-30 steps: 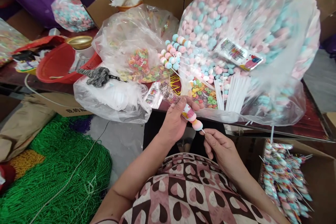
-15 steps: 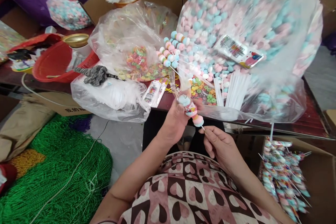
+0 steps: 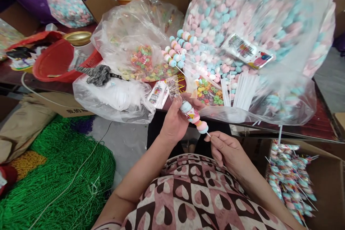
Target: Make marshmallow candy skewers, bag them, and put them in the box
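My left hand [image 3: 174, 122] is closed around the upper end of a candy skewer [image 3: 194, 118], a stick threaded with blue, white and pink marshmallow pieces inside a clear printed wrapper. My right hand [image 3: 225, 149] pinches the bare stick end just below the lowest pink piece. Both hands hover above my lap, at the near edge of the table. Just beyond lie a bundle of white sticks [image 3: 242, 91], colourful ring candies [image 3: 208, 93] and several bare skewers [image 3: 178, 52].
A huge clear bag of pink and blue marshmallows [image 3: 256, 32] fills the table's right. A bag of ring candies [image 3: 140, 57] and a red basin [image 3: 58, 64] sit left. A cardboard box of wrapped skewers [image 3: 291, 179] stands at lower right, green netting [image 3: 54, 172] at lower left.
The wrapper has slid down along the skewer, more candy pieces now show outside my left fist, and the hands have shifted slightly upward. The right hand keeps its pinch on the stick.
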A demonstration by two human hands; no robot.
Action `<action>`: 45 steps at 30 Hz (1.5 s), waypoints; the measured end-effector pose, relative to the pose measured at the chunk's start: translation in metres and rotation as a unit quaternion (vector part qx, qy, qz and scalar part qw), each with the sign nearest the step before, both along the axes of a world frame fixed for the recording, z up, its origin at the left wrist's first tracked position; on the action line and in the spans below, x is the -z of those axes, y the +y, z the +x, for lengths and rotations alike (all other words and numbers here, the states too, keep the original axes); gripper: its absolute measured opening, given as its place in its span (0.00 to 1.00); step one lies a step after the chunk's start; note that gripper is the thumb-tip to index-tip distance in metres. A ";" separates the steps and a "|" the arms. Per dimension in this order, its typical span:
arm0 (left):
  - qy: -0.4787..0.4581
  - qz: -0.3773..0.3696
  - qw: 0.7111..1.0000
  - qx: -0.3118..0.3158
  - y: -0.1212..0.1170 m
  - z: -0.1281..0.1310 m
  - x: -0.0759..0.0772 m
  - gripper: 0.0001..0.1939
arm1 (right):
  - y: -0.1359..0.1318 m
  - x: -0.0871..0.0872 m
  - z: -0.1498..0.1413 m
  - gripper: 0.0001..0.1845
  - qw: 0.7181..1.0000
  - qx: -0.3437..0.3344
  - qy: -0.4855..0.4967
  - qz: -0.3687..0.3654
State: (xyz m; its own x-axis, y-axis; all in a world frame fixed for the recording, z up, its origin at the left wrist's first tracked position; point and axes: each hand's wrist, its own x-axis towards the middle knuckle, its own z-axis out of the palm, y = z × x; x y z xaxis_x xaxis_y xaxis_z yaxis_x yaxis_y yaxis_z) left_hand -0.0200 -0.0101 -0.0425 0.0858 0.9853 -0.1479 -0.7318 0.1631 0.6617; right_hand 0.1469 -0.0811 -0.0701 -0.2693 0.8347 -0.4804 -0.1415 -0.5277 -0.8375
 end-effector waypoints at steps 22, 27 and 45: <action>0.038 -0.009 0.999 0.021 -0.014 0.015 -0.002 0.15 | -0.002 0.003 -0.007 0.20 0.999 0.024 -0.007 0.022; 0.020 -0.006 0.999 0.024 -0.014 0.015 0.000 0.15 | 0.004 -0.001 -0.011 0.20 0.995 0.028 -0.056 0.074; -0.007 -0.004 0.999 0.042 -0.008 0.002 0.010 0.14 | 0.001 0.007 -0.009 0.19 0.999 0.039 -0.003 0.020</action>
State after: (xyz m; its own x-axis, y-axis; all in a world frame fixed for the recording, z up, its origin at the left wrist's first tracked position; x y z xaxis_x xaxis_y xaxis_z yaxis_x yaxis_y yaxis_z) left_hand -0.0179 -0.0185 -0.0520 0.1704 0.9732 -0.1543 -0.7248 0.2299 0.6495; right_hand 0.1382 -0.0801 -0.0772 -0.1993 0.8714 -0.4483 -0.1751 -0.4818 -0.8586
